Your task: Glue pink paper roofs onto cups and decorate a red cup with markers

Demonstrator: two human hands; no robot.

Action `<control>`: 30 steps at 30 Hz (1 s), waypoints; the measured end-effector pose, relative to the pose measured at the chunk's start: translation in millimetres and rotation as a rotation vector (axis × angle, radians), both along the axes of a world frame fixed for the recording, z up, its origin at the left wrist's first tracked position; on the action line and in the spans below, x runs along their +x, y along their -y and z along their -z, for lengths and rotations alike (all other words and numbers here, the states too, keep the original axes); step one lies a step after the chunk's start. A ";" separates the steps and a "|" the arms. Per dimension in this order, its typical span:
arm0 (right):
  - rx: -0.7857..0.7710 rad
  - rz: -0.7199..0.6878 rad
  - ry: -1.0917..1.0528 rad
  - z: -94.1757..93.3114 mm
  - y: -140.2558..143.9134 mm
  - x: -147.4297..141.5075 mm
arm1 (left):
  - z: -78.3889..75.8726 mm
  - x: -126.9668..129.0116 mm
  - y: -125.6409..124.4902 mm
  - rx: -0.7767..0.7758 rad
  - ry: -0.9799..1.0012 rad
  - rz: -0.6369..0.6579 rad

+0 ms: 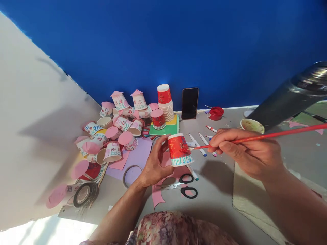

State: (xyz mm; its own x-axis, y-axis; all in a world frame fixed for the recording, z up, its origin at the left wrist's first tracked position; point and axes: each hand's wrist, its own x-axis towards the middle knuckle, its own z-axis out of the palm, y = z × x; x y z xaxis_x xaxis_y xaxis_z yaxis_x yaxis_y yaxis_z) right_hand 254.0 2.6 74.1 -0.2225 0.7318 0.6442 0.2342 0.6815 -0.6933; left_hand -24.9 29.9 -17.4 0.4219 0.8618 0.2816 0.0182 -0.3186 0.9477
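Observation:
My left hand (155, 162) holds a small paper cup (179, 149) upside down above the grey floor; its side is mostly red, with blue marks near the white rim. My right hand (249, 152) grips a long red paintbrush (258, 137), and the brush tip touches the cup's red side. Black-handled scissors (184, 186) lie just below the cup on pink paper.
A heap of decorated cups with pink lids (116, 131) lies at the left. A stack of cups (165, 102), a dark phone (190, 103), a red paint lid (216, 113), markers (201, 141), tape rolls (84, 194) and a dark metal cylinder (291, 98) surround the work spot.

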 end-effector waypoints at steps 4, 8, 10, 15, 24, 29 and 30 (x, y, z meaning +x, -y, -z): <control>-0.029 0.009 0.020 2.9 -0.8 1.4 | 1.1 -0.1 0.4 -0.002 0.017 -0.002; -0.056 -0.009 0.037 2.6 0.1 2.9 | -0.1 0.9 0.2 0.003 0.030 0.002; -0.055 -0.005 0.025 1.5 1.1 3.2 | -1.5 1.6 0.0 0.003 0.040 0.008; -0.050 0.025 0.012 -2.7 2.0 5.3 | -5.6 2.0 0.0 -0.009 0.080 0.009; -0.030 0.009 0.024 -3.1 1.5 7.1 | -6.0 -0.1 0.7 -0.044 0.118 0.024; -0.070 0.039 0.033 -2.2 2.8 7.7 | -5.6 1.2 0.4 -0.072 0.147 0.046; -0.077 0.035 0.032 -2.1 2.7 7.2 | -5.6 1.6 0.3 -0.071 0.159 0.053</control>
